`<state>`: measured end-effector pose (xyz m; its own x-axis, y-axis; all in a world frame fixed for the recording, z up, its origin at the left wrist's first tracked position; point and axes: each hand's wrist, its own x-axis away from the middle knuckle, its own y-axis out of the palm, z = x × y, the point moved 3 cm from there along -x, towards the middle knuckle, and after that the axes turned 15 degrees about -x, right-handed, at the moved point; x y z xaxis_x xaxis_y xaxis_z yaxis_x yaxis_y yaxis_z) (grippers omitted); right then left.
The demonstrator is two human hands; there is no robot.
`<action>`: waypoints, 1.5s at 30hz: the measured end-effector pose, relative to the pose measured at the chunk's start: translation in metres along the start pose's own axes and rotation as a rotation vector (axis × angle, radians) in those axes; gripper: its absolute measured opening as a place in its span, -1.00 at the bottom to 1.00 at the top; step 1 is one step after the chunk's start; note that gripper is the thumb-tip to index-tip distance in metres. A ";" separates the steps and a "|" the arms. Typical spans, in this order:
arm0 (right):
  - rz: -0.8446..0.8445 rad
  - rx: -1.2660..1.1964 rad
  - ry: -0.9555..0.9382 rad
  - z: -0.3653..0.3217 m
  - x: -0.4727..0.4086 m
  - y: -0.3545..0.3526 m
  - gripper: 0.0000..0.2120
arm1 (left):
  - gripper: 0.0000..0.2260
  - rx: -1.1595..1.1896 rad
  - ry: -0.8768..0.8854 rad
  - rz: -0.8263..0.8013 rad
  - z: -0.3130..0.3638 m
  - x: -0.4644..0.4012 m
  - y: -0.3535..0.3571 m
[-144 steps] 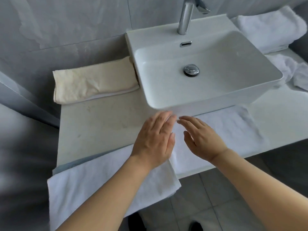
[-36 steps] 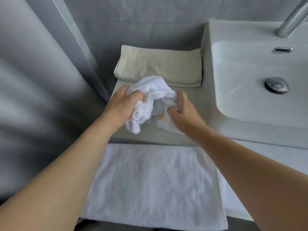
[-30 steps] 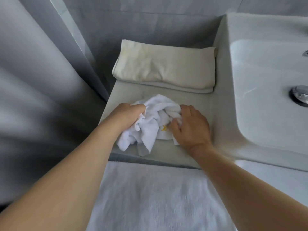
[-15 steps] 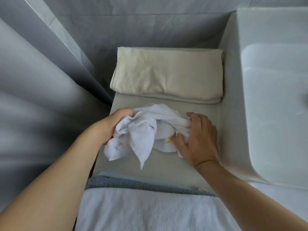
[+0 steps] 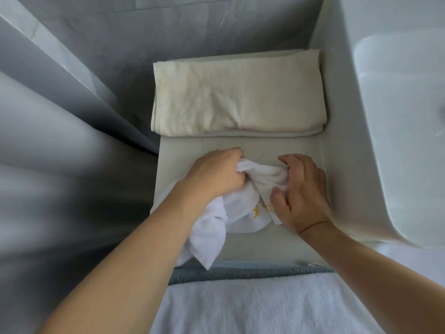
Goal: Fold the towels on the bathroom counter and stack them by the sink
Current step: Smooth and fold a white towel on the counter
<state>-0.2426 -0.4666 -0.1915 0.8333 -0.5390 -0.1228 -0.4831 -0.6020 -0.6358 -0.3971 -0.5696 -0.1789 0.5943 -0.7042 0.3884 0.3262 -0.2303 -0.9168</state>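
Left hand (image 5: 214, 172) gripping the upper left part of a crumpled white cloth (image 5: 240, 208), fingers curled into the fabric. Right hand (image 5: 301, 194) pinching the cloth's upper right edge, thumb pressing down beside a yellow embroidered mark (image 5: 258, 209), fingers bent over the bunched top. Both hands lying close together, with a ridge of fabric gathering between them. Cloth resting unfolded on the counter (image 5: 183, 153), one loose corner trailing toward the near edge beneath the left forearm. Cream towel (image 5: 236, 95), folded flat, lying farther back on the counter against the wall (image 5: 192, 25), well apart from the cloth, its right end sitting just beside the sink (image 5: 397, 116). Sink standing on the right, its side wall bordering the working area. Large white towel (image 5: 252, 307) spreading across the near foreground, overlapping a blue-grey strip (image 5: 240, 272) at the counter's front edge; whether that strip is another towel cannot be told. Grey panels (image 5: 60, 116) occupying the left side.
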 end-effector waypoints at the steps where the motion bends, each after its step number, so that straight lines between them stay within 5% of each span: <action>1: 0.015 0.006 -0.010 0.001 0.000 0.000 -0.43 | -0.91 0.108 -0.043 0.031 -0.006 -0.002 0.003; 6: 0.066 0.009 -0.048 0.004 0.000 0.001 -0.41 | -0.89 0.571 -0.097 0.134 -0.001 0.011 0.008; 12: 0.081 -0.015 -0.009 0.009 0.000 0.001 -0.41 | -0.92 0.452 -0.078 0.157 -0.013 0.017 0.005; 16: 0.100 0.061 -0.027 0.011 -0.001 0.003 -0.51 | -0.73 0.640 -0.075 0.155 -0.008 0.016 -0.005; 22: 0.137 0.121 -0.045 0.014 -0.002 0.002 -0.71 | -0.84 0.875 -0.287 0.247 -0.029 0.015 -0.025; 25: 0.127 0.068 -0.014 0.016 -0.002 0.003 -0.75 | -0.83 0.579 -0.244 0.102 -0.035 0.011 -0.026; 29: 0.170 -0.023 0.010 0.016 -0.003 0.002 -0.67 | -0.70 0.192 0.141 0.274 -0.011 0.020 -0.031; 31: 0.198 -0.069 0.031 0.018 -0.004 0.001 -0.60 | -0.91 0.119 0.219 0.303 0.002 0.016 -0.034; 33: 0.213 -0.154 0.091 0.021 -0.007 0.000 -0.44 | -0.82 0.250 0.152 0.291 0.006 0.008 -0.035; 36: 0.220 -0.273 0.135 0.025 -0.012 -0.001 -0.35 | -0.79 0.963 -0.031 0.296 0.000 0.001 -0.045; 38: 0.175 -0.143 0.104 0.023 -0.012 -0.001 -0.41 | -0.84 1.294 -0.117 0.267 -0.004 -0.001 -0.044; 45: 0.107 0.061 0.053 0.020 -0.010 0.003 -0.60 | -0.85 1.190 -0.226 0.408 -0.012 0.008 -0.021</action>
<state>-0.2470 -0.4508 -0.2076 0.7619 -0.6294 -0.1531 -0.5497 -0.5032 -0.6668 -0.4084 -0.5785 -0.1584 0.8795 -0.4250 0.2142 0.4757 0.7980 -0.3700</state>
